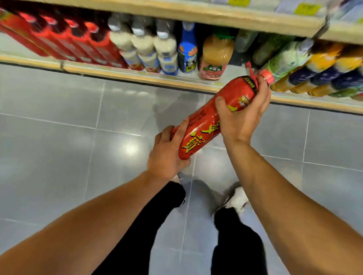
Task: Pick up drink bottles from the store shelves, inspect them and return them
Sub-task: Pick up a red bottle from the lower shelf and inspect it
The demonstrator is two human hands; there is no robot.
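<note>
Both hands, left point(167, 155) and right point(242, 116), grip 1 tilted red bottle point(210, 122).

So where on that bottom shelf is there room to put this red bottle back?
One gap shows on the shelf: bare board right of the peach juice bottle, left of the green bottle, just behind the red bottle held in both hands. Left of it, bottles stand shoulder to shoulder; right of it, orange bottles pack the edge.
</note>
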